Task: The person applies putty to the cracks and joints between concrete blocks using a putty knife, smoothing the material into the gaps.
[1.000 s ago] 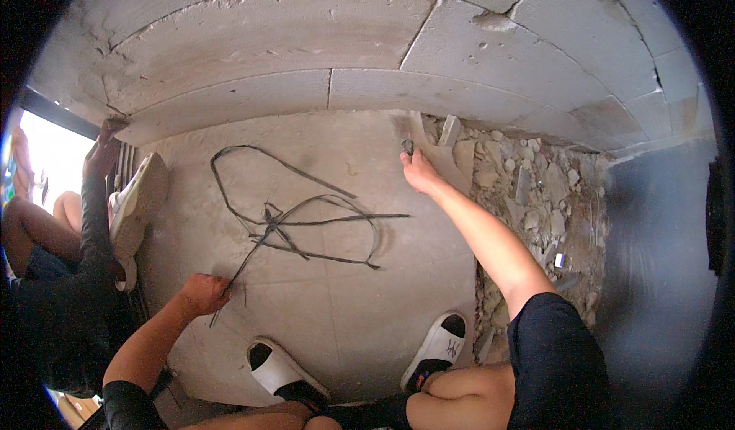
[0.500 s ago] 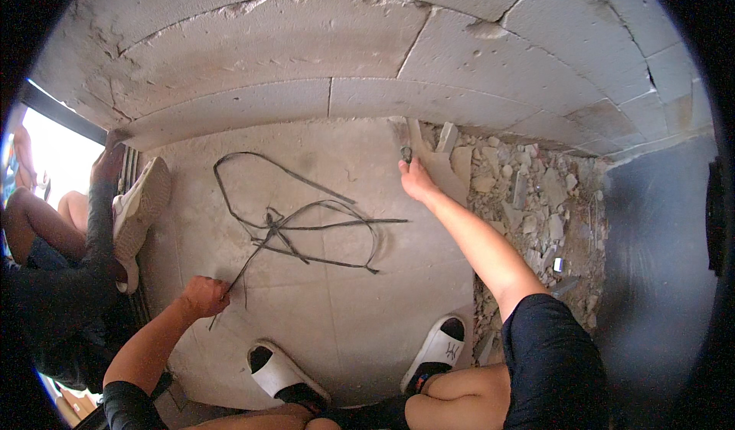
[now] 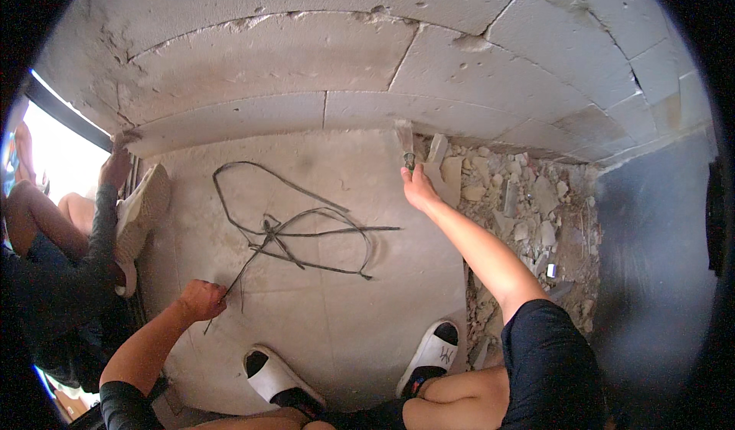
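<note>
My left hand (image 3: pixel 204 300) is closed on one end of a dark flat strap (image 3: pixel 306 233), which lies tangled in loose loops and a knot on the concrete floor. Its short tail pokes out below my fist. Far off to the right, my right hand (image 3: pixel 420 186) grips the dark handle of what looks like a putty knife (image 3: pixel 406 145). The flat, pale head of that tool meets the floor at the foot of the block wall. Motion and distance blur its exact shape.
A grey block wall (image 3: pixel 268 55) runs across the back. Rubble (image 3: pixel 528 208) lies along the right, beside a dark panel (image 3: pixel 651 238). At left, another person sits with a shoe (image 3: pixel 143 209) near the floor's edge and a hand (image 3: pixel 115 162) at the wall corner. My white slides (image 3: pixel 277 376) stand in front.
The view has tilted slightly upward. The tool's pale head now shows more plainly against the wall base; my left hand keeps its hold on the strap.
</note>
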`<action>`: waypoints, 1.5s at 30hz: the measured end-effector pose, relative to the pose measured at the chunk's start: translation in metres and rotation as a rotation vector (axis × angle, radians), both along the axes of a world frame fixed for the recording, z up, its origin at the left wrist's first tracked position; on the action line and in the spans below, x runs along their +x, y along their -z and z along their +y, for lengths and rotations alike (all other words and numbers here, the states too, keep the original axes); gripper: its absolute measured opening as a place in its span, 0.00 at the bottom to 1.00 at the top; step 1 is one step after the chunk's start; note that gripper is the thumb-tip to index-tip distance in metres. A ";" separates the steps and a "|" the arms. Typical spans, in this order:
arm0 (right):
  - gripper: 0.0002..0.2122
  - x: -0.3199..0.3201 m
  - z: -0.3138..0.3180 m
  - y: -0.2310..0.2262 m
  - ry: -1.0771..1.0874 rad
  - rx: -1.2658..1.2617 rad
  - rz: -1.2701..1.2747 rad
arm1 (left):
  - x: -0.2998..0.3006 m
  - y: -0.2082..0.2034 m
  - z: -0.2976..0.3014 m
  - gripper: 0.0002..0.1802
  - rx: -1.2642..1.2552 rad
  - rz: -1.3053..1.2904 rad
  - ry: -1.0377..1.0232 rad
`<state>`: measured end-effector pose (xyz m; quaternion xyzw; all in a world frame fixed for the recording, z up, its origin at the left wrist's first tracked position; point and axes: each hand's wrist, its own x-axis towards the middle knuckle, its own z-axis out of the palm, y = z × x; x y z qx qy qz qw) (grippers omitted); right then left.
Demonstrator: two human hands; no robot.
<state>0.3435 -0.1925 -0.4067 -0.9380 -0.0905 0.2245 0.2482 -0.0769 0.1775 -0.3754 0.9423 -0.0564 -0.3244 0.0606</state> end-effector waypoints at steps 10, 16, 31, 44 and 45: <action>0.30 0.009 -0.022 -0.029 -0.032 0.053 -0.146 | 0.002 -0.018 -0.008 0.14 0.086 0.103 0.015; 0.33 0.008 -0.032 -0.078 0.003 0.091 0.031 | -0.010 -0.010 0.002 0.14 0.047 0.068 0.016; 0.19 0.018 -0.063 -0.223 0.075 0.272 0.052 | -0.008 -0.009 -0.005 0.14 0.045 0.059 0.026; 0.17 0.025 -0.054 -0.269 0.020 0.284 -0.037 | 0.005 -0.023 -0.013 0.14 0.032 0.076 0.043; 0.17 0.026 -0.054 -0.272 0.010 0.279 -0.067 | 0.005 -0.023 -0.013 0.14 0.037 0.084 0.040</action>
